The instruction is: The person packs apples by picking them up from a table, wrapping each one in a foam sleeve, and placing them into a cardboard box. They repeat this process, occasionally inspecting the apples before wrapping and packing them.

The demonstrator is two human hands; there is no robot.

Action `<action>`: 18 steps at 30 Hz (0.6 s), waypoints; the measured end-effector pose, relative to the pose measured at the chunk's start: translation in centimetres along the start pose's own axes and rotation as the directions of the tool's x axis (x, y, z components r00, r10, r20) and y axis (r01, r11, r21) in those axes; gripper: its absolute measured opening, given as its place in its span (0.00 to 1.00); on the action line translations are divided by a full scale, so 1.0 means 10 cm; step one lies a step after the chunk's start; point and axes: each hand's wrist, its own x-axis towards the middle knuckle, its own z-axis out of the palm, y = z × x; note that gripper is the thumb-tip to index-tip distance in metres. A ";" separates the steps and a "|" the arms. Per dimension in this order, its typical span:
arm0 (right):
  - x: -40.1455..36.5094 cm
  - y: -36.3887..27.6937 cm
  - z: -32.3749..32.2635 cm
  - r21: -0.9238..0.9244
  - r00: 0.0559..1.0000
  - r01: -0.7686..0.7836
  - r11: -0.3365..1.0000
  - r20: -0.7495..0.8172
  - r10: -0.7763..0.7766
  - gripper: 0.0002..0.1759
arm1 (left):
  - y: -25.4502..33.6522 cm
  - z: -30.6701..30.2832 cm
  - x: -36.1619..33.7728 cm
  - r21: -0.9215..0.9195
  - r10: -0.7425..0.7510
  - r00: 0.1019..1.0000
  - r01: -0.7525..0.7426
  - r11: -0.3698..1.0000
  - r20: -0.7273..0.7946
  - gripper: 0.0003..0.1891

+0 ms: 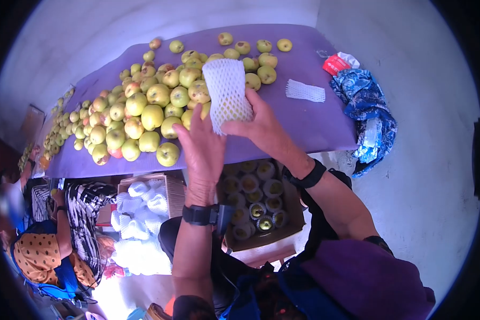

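A table under a purple cloth stands against a pale wall, its near edge running just under the grip. The right hand closes thumb and fingers round the lower end of a white foam net sleeve, and a yellow-green fruit shows through the mesh there. The left hand lies flat, fingers stretched against the sleeve's left side.

Left of the grip and behind it, a pile of loose fruit crowds the cloth. To the right the cloth is bare up to a spare net, with a red packet and a blue cloth at the table's end; the packet's print is too small to read.

Below the wrists, an open carton holds netted fruit beside a box of nets. Another person sits well to the left.
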 end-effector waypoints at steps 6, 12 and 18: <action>-0.08 0.09 0.20 -0.446 0.948 0.318 0.837 0.183 -0.262 0.48 | -0.09 0.02 0.01 -0.097 0.059 0.993 -0.069 0.993 -0.102 0.39; -0.05 0.12 0.18 -0.746 0.795 0.579 0.330 0.426 -0.433 0.51 | -0.07 -0.18 -0.04 -0.208 -0.053 0.992 0.029 0.978 -0.110 0.30; -0.13 0.09 0.22 -0.773 0.796 0.563 0.292 0.414 -0.441 0.52 | -0.05 -0.31 -0.04 -0.122 -0.049 0.985 0.029 0.992 -0.166 0.28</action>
